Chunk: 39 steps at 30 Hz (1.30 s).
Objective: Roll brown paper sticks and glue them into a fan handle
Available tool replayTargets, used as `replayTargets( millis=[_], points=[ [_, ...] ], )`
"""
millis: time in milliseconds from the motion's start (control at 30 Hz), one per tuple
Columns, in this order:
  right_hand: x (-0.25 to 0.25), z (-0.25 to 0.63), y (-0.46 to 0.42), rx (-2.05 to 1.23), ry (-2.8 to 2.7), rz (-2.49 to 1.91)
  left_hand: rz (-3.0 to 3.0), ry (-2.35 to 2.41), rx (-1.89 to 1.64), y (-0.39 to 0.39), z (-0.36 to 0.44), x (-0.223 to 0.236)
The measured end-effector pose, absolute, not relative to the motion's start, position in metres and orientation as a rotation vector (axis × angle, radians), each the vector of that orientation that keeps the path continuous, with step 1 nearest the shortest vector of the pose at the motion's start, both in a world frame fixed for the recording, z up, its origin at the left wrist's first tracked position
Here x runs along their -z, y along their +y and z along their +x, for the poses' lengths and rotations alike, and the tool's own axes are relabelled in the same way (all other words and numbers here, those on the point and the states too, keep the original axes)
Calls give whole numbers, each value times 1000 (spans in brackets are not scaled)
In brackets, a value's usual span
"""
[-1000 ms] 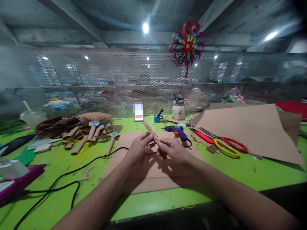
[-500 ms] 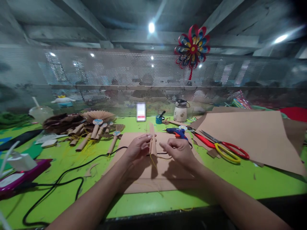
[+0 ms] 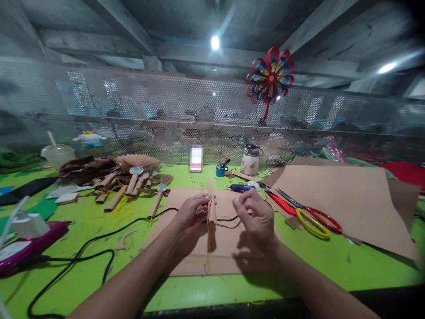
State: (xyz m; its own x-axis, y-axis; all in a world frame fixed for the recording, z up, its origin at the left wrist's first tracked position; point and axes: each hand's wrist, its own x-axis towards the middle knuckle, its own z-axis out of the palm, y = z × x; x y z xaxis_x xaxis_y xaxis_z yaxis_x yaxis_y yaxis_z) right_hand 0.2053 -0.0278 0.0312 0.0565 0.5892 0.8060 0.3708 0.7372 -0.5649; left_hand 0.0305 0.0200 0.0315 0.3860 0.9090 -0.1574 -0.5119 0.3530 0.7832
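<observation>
My left hand (image 3: 191,215) is closed around a narrow, pleated brown paper bundle (image 3: 211,212), which stands nearly upright between thumb and fingers. Yellow thread (image 3: 208,248) hangs from the bundle's lower part down over the brown paper sheet (image 3: 186,266). To the right of the bundle, my right hand (image 3: 257,217) is raised with its fingers curled. A thin yellow strand runs from the bundle toward its lower fingers, where the grip is partly hidden. Just behind the right hand lies a blue glue gun (image 3: 237,188), partly covered by it.
Scissors (image 3: 312,217) with red and yellow handles lie right, before large brown paper sheets (image 3: 335,190). Several finished paper fans (image 3: 136,164) and rolled handles lie left. A black cable (image 3: 89,241) crosses the green table near a purple power strip (image 3: 49,235). A phone (image 3: 196,158) stands behind.
The paper bundle has turned from slanting between both hands to nearly upright in my left hand. My right hand has let go of it and moved right, now partly covering the glue gun.
</observation>
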Motion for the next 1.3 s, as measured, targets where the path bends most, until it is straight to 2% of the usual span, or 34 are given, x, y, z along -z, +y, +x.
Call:
replayTargets(
  millis=[133,267,433,567,700,867,1000,1167,1300],
  points=[
    [-35,230,2,-213,-1431,-993,673,672,-1051,21,29,-31],
    [-46,276,45,-485,-1316,-1244,653,699,-1097,25,28,-28],
    [-53,328,57,-374,-1225,-1464,656,683,-1147,36,24,-19],
    [-41,321,46,-430,-1366,-1637,655,673,-1154,42,23,-14],
    [-36,293,49,-689,-1490,-1733,661,681,-1160,44,23,-13],
    [-36,279,49,-947,-1379,-1644,668,653,-1188,45,19,-18],
    [-34,279,36,-1200,-1237,-1341,683,663,-1213,43,17,-23],
    [-48,275,21,-1294,-1126,-946,685,661,-1200,41,18,-25],
    [-63,265,12,-1391,-1109,-803,676,679,-1195,41,18,-24]
  ],
)
